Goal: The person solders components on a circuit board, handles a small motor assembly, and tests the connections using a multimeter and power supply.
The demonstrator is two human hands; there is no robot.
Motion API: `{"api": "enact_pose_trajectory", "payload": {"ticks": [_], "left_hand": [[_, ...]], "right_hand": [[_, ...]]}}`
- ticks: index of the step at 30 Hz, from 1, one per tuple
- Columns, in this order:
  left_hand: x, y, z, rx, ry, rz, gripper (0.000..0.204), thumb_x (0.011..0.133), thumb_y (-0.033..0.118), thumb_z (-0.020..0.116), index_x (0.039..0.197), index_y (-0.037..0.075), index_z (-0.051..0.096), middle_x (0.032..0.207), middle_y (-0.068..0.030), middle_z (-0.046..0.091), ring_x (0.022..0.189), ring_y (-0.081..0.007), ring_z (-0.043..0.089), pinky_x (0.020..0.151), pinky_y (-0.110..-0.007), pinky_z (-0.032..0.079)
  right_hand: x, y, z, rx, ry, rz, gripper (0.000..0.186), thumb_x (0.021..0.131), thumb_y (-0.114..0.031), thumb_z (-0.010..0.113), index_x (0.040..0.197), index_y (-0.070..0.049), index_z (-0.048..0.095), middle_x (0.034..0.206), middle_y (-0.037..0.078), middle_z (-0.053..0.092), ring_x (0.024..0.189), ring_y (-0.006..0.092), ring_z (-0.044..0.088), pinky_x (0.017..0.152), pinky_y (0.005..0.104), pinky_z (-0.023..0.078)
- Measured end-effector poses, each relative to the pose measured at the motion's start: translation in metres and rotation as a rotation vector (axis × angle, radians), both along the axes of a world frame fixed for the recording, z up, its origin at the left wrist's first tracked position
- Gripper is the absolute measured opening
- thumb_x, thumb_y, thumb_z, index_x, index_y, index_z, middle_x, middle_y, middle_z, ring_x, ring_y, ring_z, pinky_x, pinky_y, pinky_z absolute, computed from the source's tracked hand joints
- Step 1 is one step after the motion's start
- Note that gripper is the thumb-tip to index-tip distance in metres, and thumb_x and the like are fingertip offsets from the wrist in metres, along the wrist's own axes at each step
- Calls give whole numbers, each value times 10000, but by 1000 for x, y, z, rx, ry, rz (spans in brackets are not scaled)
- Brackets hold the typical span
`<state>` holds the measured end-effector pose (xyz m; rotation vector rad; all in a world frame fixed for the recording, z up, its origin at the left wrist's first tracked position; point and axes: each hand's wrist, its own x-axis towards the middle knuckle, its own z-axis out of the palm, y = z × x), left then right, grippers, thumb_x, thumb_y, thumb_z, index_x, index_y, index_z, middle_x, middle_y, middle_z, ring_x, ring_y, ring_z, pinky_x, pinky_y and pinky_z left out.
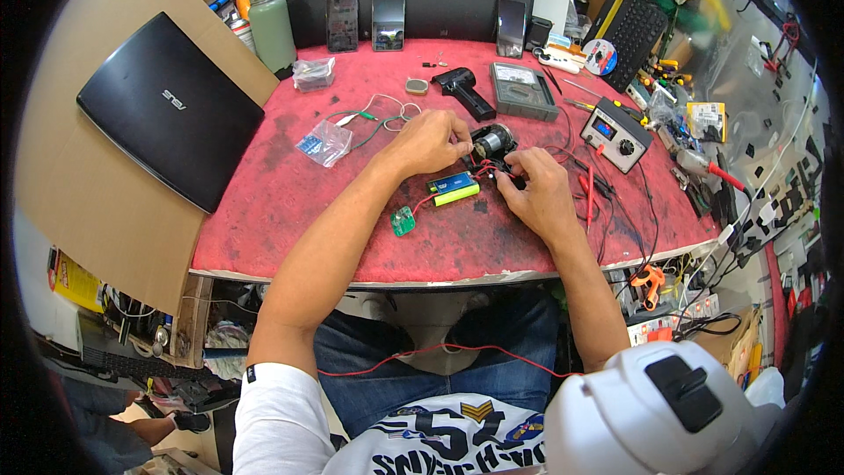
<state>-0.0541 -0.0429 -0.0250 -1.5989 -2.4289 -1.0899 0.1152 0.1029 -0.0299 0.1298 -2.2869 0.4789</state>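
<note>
My left hand (428, 142) and my right hand (534, 189) meet over the middle of the red mat (290, 202). Between them sits a small black-and-silver motor (492, 138) with red wires (489, 167) running from it. The left fingertips pinch at the wires beside the motor. The right fingers press down on the wires just below it. Under the hands lie a yellow-green battery pack with a blue board (454, 187) and a small green circuit board (403, 221), joined by a red wire.
On the mat: a grey multimeter (522, 88), a black tool (464, 90), a small power supply box (618, 133), plastic bags (324, 142). Three phones (388, 20) lean at the back beside a green bottle (272, 29). A closed black laptop (171, 107) rests on cardboard at left. Tools clutter the right side.
</note>
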Motion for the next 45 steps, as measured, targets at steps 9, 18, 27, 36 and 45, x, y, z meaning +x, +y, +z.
{"api": "enact_pose_trajectory", "payload": {"ticks": [9,18,27,36,45], "left_hand": [[0,-1,1,5,-1,-29,159,780,151,695,856,14,721,825,-172,676,791,-322,661,709,-419,493],[6,2,4,-38,-3,92,183,771,206,677,866,60,737,844,-164,696,815,-313,678,730,-411,514],[4,0,5,-33,2,43,180,759,181,678,848,33,727,844,-162,695,816,-304,679,741,-399,516],[-1,-3,5,-26,-16,-29,164,742,142,664,819,8,718,808,-163,694,788,-281,683,720,-381,518],[-1,-5,5,33,-60,-52,200,698,155,656,820,13,729,752,-230,663,745,-364,673,708,-434,521]], "right_hand": [[0,0,0,-4,-1,3,206,718,-90,722,880,-17,617,719,109,568,690,282,569,635,393,460],[0,-1,0,-6,1,-1,223,714,-80,729,902,-20,624,731,105,572,694,275,572,634,390,462],[0,-2,0,8,4,-7,183,725,-74,731,882,-25,652,761,105,585,714,282,589,634,396,474],[-1,-1,-1,95,39,-13,139,739,-70,720,849,-30,645,767,101,589,710,290,590,621,398,468],[-1,-1,1,58,17,-3,180,700,-64,711,863,-29,644,741,93,585,695,274,585,630,380,475]]}}
